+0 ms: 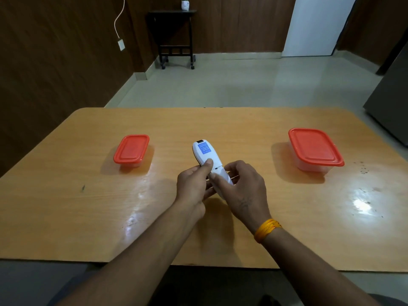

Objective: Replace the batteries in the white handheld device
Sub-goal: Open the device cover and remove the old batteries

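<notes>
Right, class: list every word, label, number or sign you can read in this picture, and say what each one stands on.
Blue label on the back of the white handheld device: lines of white print, too small and blurred to read.
Small white pot on the far side table: dark marks, not legible.
No other text is visible.

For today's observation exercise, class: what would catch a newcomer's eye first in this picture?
Two red-lidded containers stand out: the smaller container sits to the left on the wooden table and the larger container to the right. Between them, both hands hold the white handheld device, blue label up; the left hand pinches its middle, and the right hand holds its near end.
</notes>
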